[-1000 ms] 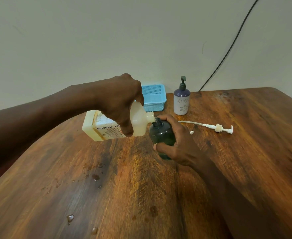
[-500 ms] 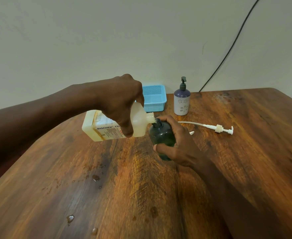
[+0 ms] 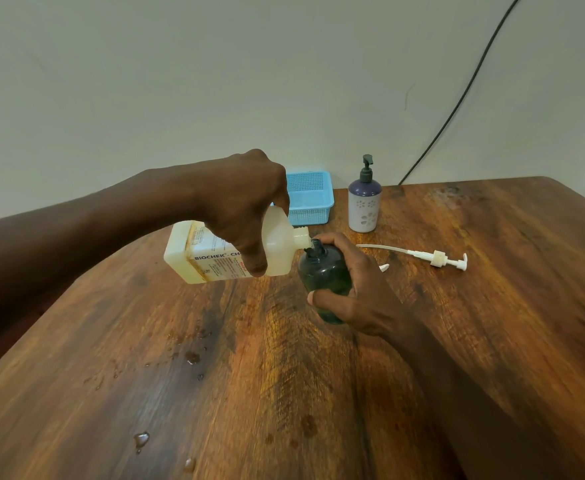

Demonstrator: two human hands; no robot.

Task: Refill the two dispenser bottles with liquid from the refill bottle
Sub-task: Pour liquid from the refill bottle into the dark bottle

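Note:
My left hand (image 3: 239, 206) grips the cream refill bottle (image 3: 215, 258), tipped on its side with its spout touching the open neck of the dark green dispenser bottle (image 3: 322, 271). My right hand (image 3: 353, 289) is wrapped around the green bottle, which stands on the wooden table (image 3: 249, 393). Its white pump (image 3: 433, 259) lies loose on the table to the right. The second dispenser bottle (image 3: 364, 202), purple and white with a dark pump fitted, stands upright at the back.
A light blue plastic basket (image 3: 310, 197) sits at the back against the wall, behind my left hand. Several liquid drops (image 3: 191, 357) dot the tabletop at the near left. A black cable (image 3: 457, 102) runs up the wall at the right.

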